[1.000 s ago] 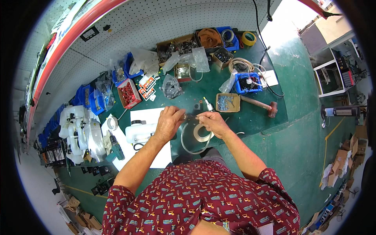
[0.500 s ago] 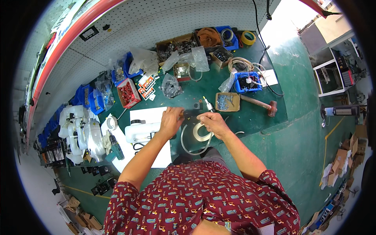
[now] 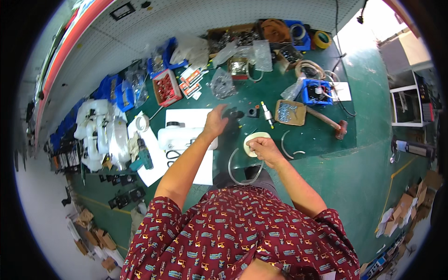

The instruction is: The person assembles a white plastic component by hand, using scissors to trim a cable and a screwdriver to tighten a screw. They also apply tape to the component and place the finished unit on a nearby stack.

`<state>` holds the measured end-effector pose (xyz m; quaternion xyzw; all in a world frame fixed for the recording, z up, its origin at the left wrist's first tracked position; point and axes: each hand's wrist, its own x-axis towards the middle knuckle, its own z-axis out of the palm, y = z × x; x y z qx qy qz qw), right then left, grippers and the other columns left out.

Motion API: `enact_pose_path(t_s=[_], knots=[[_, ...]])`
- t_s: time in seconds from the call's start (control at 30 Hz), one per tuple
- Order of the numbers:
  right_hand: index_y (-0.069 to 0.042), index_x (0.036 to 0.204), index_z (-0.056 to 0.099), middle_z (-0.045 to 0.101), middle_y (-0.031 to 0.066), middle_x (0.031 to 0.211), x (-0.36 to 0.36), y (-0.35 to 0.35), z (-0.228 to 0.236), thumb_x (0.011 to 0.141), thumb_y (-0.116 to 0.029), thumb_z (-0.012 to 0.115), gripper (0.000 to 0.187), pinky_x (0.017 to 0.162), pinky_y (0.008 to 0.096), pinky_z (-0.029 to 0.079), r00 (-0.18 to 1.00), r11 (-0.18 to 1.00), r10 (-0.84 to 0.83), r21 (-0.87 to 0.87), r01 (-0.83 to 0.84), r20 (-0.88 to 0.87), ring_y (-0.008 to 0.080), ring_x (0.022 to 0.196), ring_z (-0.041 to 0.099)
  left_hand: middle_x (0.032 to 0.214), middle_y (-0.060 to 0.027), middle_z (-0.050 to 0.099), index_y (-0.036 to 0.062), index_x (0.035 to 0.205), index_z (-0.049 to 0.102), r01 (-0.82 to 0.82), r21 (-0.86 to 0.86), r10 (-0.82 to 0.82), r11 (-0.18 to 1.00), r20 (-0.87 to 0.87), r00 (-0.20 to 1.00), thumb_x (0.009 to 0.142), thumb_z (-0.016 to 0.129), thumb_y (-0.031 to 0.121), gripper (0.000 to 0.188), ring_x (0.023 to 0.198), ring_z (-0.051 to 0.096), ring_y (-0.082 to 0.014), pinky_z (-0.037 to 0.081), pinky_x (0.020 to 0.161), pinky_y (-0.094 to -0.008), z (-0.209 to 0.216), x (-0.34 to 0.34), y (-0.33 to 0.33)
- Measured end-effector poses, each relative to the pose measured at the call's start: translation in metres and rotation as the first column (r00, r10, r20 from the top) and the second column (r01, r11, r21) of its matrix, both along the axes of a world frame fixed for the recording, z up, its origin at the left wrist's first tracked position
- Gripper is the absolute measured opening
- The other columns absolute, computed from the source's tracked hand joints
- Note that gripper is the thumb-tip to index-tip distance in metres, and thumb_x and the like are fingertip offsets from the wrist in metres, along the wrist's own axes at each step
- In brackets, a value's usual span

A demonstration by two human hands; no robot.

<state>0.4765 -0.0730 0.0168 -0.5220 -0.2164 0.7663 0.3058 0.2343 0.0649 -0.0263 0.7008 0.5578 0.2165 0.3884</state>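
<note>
My left hand (image 3: 216,123) is over the bench, open, with its fingers stretched out beside a dark patch that I cannot make out. My right hand (image 3: 265,149) is closed in a pinch over a flat cream-coloured roll (image 3: 256,136). A clear flexible tube (image 3: 230,163) runs up under this hand and loops down at the bench's front edge; its gripped part is hidden by the fingers. Beyond the hands lie a metal cylindrical fitting with yellow ends (image 3: 267,115) and a small black square part (image 3: 252,112). A white plastic tank (image 3: 179,138) rests on paper beneath my left forearm.
At the right lie a tray of small screws (image 3: 290,113), a hammer (image 3: 329,122) and a blue bin (image 3: 317,92). Cut tube pieces (image 3: 284,144) are near my right hand. At the left are a cordless drill (image 3: 144,154), white tanks (image 3: 93,135) and a box of red parts (image 3: 166,88).
The view has shifted, so the bench appears farther right and higher. My right hand has come nearer to me, the tube moving with it. My left hand has reached slightly forward, its fingers straighter.
</note>
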Motion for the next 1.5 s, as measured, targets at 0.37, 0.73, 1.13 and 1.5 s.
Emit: enact_pose_path(t_s=[0.37,0.73,1.13,1.5], knots=[[-0.002,0.116,0.074,0.068,-0.0007,0.089,-0.104,0.022,-0.022,0.101,-0.027,0.07,0.03,0.053,0.023,0.041,0.966,0.973,0.203,0.077,-0.217,0.157,0.0059,0.065,0.052,0.154,-0.02,0.048,0.0143,0.154,0.048,0.447,0.148,-0.313,0.882,-0.526,0.791,0.078,0.084,0.044,0.089,0.143,0.044,-0.0407,0.026,0.122,-0.0611,0.079,-0.123,-0.056],[0.001,0.111,0.077,0.074,0.0053,0.085,-0.134,0.019,-0.057,0.094,-0.02,0.07,0.027,0.061,0.0263,0.052,0.959,0.924,0.048,0.351,-0.149,0.281,0.011,0.068,0.066,0.145,-0.0175,0.05,0.0145,0.156,0.041,0.535,0.176,-0.35,0.826,-0.584,0.732,0.079,0.082,0.048,0.094,0.139,0.045,-0.0366,0.026,0.121,-0.0626,0.052,-0.125,-0.06],[0.002,0.115,0.075,0.077,0.0072,0.094,-0.133,0.018,-0.064,0.099,-0.016,0.066,0.025,0.068,0.0267,0.056,0.981,0.941,0.07,0.315,-0.126,0.183,0.0129,0.077,0.071,0.139,-0.0186,0.051,0.0159,0.157,0.041,0.53,0.208,-0.35,0.822,-0.55,0.758,0.08,0.08,0.046,0.091,0.136,0.047,-0.0359,0.027,0.119,-0.0638,0.048,-0.126,-0.057],[0.003,0.11,0.074,0.076,0.0089,0.091,-0.13,0.027,-0.068,0.1,-0.014,0.067,0.021,0.07,0.0285,0.057,0.986,0.952,0.128,0.266,-0.152,0.105,0.0144,0.077,0.07,0.138,-0.0182,0.051,0.0167,0.157,0.042,0.526,0.209,-0.348,0.825,-0.545,0.763,0.082,0.078,0.046,0.088,0.134,0.047,-0.0357,0.027,0.118,-0.0637,0.047,-0.122,-0.056]])
